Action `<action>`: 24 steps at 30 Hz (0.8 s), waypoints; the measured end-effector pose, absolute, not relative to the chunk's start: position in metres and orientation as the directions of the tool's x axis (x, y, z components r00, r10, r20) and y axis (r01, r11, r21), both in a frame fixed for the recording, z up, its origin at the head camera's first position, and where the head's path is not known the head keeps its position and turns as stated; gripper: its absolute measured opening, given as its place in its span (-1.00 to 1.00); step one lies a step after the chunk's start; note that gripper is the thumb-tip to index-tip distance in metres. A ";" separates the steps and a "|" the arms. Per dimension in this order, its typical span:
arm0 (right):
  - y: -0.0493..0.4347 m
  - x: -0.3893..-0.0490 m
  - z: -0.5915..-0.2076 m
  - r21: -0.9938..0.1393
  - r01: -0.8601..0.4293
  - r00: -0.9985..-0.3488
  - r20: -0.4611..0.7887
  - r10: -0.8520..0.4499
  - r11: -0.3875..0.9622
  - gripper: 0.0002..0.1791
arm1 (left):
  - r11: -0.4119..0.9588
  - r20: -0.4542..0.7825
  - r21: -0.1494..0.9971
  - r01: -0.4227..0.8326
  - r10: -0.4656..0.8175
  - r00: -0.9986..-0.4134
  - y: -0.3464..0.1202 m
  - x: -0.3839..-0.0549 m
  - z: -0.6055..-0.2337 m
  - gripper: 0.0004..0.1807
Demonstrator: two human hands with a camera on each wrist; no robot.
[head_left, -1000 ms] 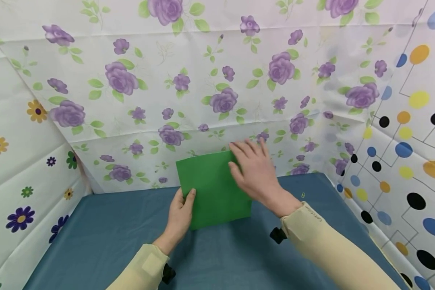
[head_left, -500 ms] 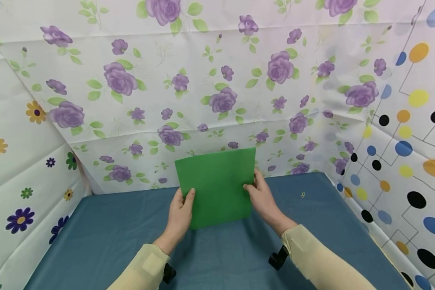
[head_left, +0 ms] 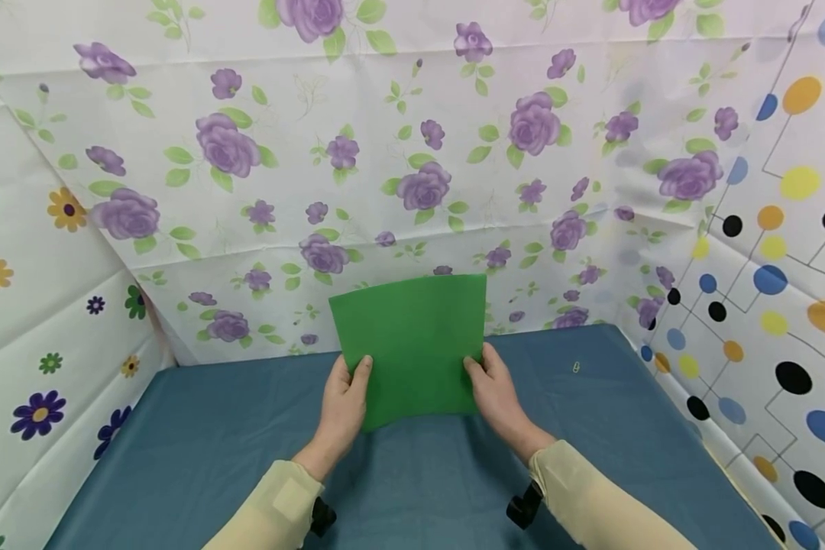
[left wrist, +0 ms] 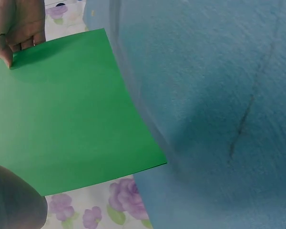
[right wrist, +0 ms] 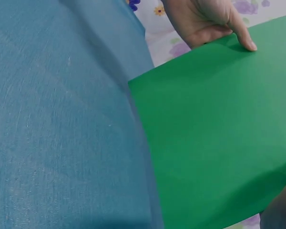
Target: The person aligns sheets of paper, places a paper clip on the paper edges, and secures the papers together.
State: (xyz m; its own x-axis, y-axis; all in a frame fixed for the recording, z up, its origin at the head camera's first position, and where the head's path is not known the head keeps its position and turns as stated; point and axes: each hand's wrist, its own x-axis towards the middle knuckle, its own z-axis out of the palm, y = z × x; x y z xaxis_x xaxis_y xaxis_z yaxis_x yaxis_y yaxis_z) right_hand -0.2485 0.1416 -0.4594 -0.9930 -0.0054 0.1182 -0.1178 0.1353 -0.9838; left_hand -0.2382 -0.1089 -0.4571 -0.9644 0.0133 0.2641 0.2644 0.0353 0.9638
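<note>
A green sheet [head_left: 412,344], like card or stiff paper, stands nearly upright in the middle of the head view, slightly bowed. My left hand [head_left: 342,401] grips its left edge, thumb on the near face and fingers behind. On the opposite edge my right hand [head_left: 498,393] pinches it the same way. The right wrist view shows the left hand [right wrist: 205,19] with its thumb pressed on the green sheet [right wrist: 219,119]. In the left wrist view the right hand [left wrist: 19,24] holds the far edge of the green sheet [left wrist: 76,114]. Fingers behind the sheet are mostly hidden.
A small yellow paper clip [head_left: 576,367] lies on the blue-covered table [head_left: 213,443], right of the sheet. Behind rises a floral curtain [head_left: 371,114]. A daisy-patterned sheet [head_left: 34,328] hangs at left, a dotted one [head_left: 749,328] at right.
My right hand has come down from the sheet's upper right corner to grip its right edge. The sheet now bows a little more; the left hand keeps its hold.
</note>
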 end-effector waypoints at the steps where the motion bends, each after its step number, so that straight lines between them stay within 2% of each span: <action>1: 0.141 -0.247 -0.458 -0.983 -0.127 -0.992 0.128 -0.003 0.135 -0.67 | 0.034 0.270 0.962 0.270 0.011 -0.963 -0.109 -0.238 -0.456 -0.62; 10: 0.142 -0.246 -0.470 -0.980 -0.130 -0.991 0.131 -0.001 0.151 -0.68 | 0.041 0.238 0.970 0.238 0.005 -0.971 -0.106 -0.239 -0.462 -0.64; 15: 0.146 -0.244 -0.463 -0.975 -0.139 -0.990 0.141 -0.005 0.175 -0.67 | 0.083 0.218 0.973 0.216 -0.017 -0.976 -0.108 -0.239 -0.456 -0.63; 19: 0.152 -0.243 -0.454 -0.968 -0.134 -0.991 0.132 -0.025 0.212 -0.64 | 0.088 0.139 0.987 0.137 -0.019 -0.990 -0.111 -0.238 -0.451 -0.59; 24: 0.163 -0.243 -0.446 -0.962 -0.092 -0.995 0.081 -0.056 0.257 -0.65 | 0.026 0.027 0.999 0.027 0.026 -0.999 -0.116 -0.239 -0.445 -0.60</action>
State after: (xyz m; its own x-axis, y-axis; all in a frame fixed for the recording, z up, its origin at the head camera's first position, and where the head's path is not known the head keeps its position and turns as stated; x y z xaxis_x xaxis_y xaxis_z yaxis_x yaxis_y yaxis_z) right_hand -0.2429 0.1632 -0.4458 -0.9952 -0.0557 0.0807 -0.0924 0.2570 -0.9620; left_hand -0.2388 -0.1159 -0.4452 -0.9993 0.0255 0.0266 0.0273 0.0262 0.9993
